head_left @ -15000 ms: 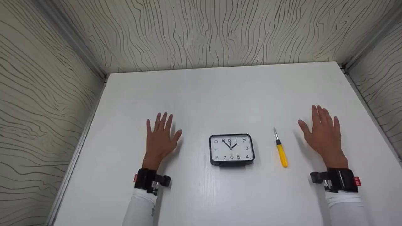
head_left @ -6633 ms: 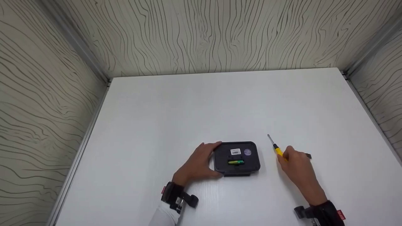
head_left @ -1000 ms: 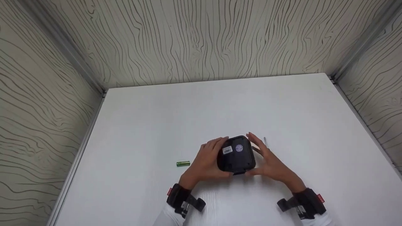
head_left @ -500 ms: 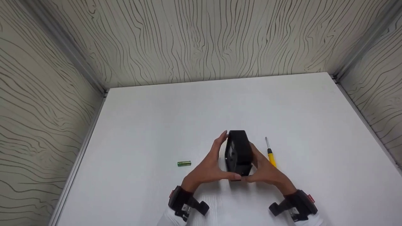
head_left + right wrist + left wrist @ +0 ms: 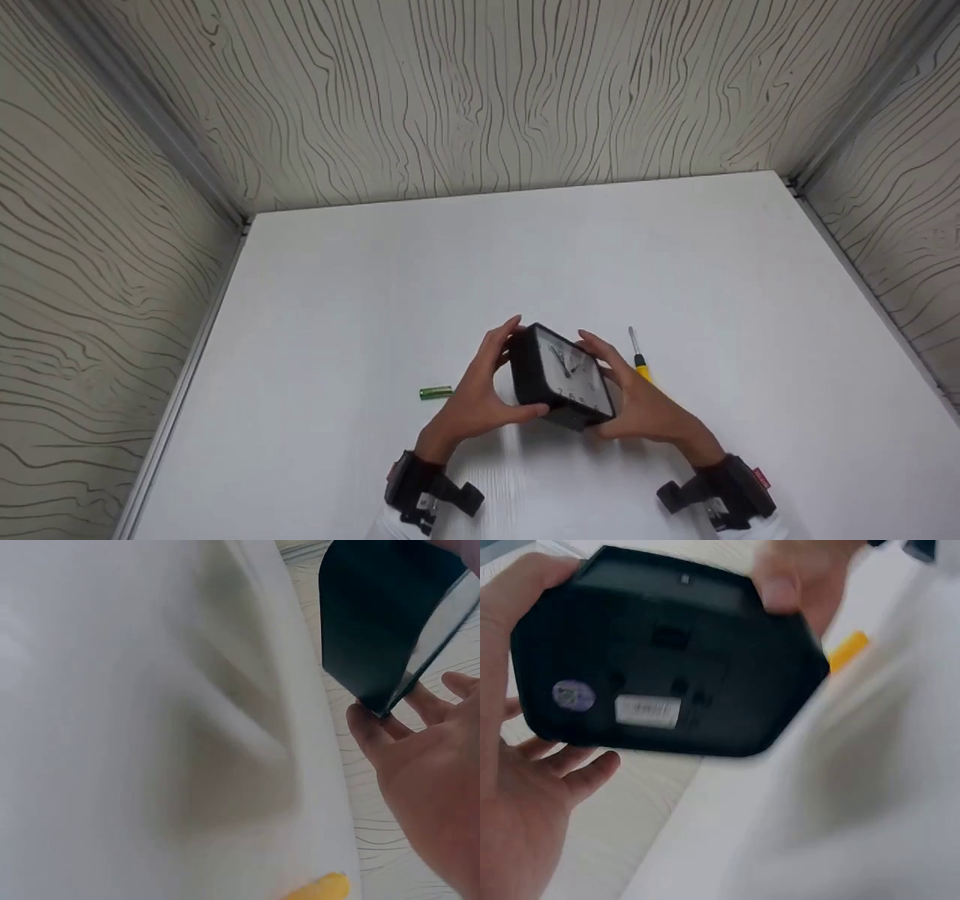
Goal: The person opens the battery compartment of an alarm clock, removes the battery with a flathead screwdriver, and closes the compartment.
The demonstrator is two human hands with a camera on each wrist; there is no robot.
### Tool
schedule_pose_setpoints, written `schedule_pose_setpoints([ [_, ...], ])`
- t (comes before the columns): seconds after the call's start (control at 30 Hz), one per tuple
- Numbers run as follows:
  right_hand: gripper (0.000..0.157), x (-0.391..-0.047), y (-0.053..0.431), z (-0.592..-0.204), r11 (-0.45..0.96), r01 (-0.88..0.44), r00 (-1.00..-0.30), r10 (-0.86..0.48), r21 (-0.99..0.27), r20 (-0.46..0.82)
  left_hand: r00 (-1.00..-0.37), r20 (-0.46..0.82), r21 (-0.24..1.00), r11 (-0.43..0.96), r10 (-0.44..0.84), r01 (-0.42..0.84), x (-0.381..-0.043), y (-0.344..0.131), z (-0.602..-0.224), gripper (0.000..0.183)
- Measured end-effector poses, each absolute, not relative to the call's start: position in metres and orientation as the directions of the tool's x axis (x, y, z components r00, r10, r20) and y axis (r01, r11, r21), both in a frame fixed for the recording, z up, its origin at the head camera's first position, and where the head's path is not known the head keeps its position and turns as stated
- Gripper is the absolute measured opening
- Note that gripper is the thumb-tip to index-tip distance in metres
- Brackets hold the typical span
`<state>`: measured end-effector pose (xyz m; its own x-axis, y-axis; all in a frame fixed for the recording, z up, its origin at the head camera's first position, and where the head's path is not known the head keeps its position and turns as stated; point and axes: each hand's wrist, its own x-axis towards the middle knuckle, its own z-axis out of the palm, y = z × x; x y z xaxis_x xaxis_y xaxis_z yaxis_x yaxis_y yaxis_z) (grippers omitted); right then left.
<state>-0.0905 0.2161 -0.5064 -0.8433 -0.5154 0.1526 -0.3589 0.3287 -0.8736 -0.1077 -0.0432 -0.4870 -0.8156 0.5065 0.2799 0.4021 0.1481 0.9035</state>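
Both hands hold a black-framed desk clock (image 5: 574,375), tilted, its white dial turned towards the head camera. My left hand (image 5: 476,397) grips its left end, thumb at the lower edge and fingers behind. On the other end my right hand (image 5: 649,409) has its thumb below and fingers at the upper edge. In the left wrist view the clock's dark back (image 5: 727,675) shows, with a barcode label (image 5: 646,711) and a round purple sticker (image 5: 574,695). A green battery (image 5: 436,393) lies on the table left of the left hand.
A yellow-handled screwdriver (image 5: 641,367) lies on the white table (image 5: 450,277) just beyond the right hand, which hides part of its handle. Wood-patterned panels (image 5: 480,97) stand behind the table and at both sides.
The clock has turned from back-up, through edge-on, to dial-up in both hands. Earlier, a green battery sat in its back and the right hand held the screwdriver; both now lie on the table.
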Motion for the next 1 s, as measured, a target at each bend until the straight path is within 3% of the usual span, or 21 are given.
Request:
schedule_pose_setpoints([
  [0.23,0.11,-0.099,0.221,-0.507,0.598,-0.454,-0.852,-0.509,-0.66,0.125,-0.808,0.082,0.749,0.499,0.584,0.437,-0.116,-0.059,-0.526,0.109],
  [0.37,0.107,-0.104,0.215,-0.513,0.68,-0.499,-0.838,-0.538,-0.537,0.097,-0.81,0.033,0.643,0.608,0.585,0.465,-0.118,-0.056,-0.54,0.111],
  [0.6,0.115,-0.106,0.212,-0.509,0.782,-0.43,-0.867,-0.496,-0.452,-0.034,-0.835,-0.044,0.604,0.68,0.549,0.416,-0.116,-0.045,-0.537,0.113],
  [0.77,0.119,-0.108,0.208,-0.505,0.805,-0.439,-0.869,-0.493,-0.398,-0.038,-0.845,-0.053,0.592,0.698,0.532,0.402,-0.117,-0.042,-0.53,0.112],
  [1.0,0.117,-0.107,0.206,-0.511,0.794,-0.432,-0.867,-0.496,-0.428,-0.044,-0.842,-0.07,0.589,0.703,0.534,0.398,-0.115,-0.043,-0.532,0.113],
])
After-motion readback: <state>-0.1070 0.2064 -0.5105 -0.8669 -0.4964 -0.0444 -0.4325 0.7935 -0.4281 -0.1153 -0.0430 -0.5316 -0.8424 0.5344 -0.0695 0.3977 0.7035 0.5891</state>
